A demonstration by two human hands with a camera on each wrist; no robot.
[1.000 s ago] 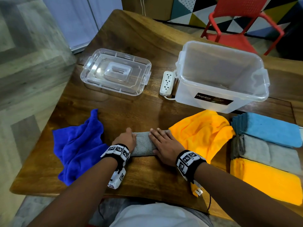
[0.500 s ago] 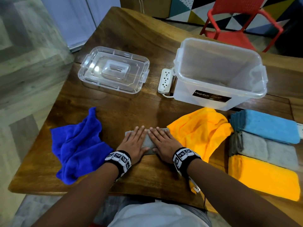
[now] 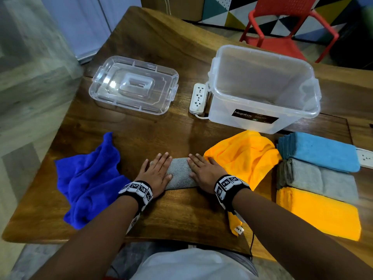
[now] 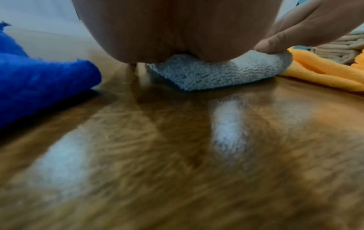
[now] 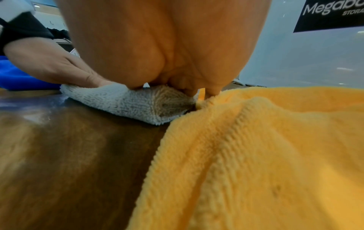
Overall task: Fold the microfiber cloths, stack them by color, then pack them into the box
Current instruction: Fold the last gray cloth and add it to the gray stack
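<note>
A small folded grey cloth (image 3: pixel 180 174) (image 4: pixel 216 74) (image 5: pixel 133 104) lies on the wooden table (image 3: pixel 181 215) near its front edge. My left hand (image 3: pixel 156 172) presses flat on its left end and my right hand (image 3: pixel 202 171) presses flat on its right end, fingers straight. A crumpled dark blue cloth (image 3: pixel 88 182) (image 4: pixel 35 87) lies to the left. An unfolded orange cloth (image 3: pixel 242 160) (image 5: pixel 265 155) lies to the right, partly under my right arm. At the right edge sit three folded stacks: light blue (image 3: pixel 321 151), grey (image 3: pixel 321 180) and orange (image 3: pixel 319 215).
The clear plastic box (image 3: pixel 262 110) stands open behind the orange cloth. Its lid (image 3: pixel 134 84) lies at the back left. A white power strip (image 3: pixel 198 98) lies beside the box. A red chair (image 3: pixel 282 27) stands beyond the table.
My left hand has opened from curled at the cloth's end to lying flat on it. Both hands then slid apart along the grey cloth.
</note>
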